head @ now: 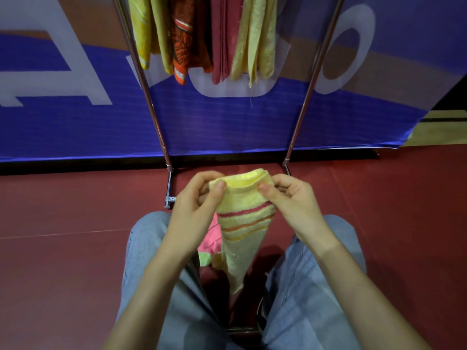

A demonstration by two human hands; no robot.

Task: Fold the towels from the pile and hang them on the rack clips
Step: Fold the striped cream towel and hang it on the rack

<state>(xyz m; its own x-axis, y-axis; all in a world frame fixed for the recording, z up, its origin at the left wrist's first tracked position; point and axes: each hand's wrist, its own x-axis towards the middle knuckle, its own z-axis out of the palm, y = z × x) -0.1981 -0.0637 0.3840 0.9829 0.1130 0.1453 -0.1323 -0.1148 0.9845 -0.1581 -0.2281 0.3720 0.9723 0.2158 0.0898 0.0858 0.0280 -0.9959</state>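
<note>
Yellow towel (243,223) hangs in front of the person's knees, above the red floor (75,210). Both hands pinch its folded top edge: the left hand (194,205) grips the left corner between thumb and fingers, and the right hand (293,200) grips the right corner likewise. Just behind stands the rack (307,97), its two metal poles rising before a blue banner (227,122); yellow, orange and dark red hung towels (222,39) fill its upper part. The held towel is pale terry with pink, orange and yellow stripes, narrowing to a loose point below. Under it a pile (211,238) of pink and green cloth lies on the floor between legs in jeans (144,248).
</note>
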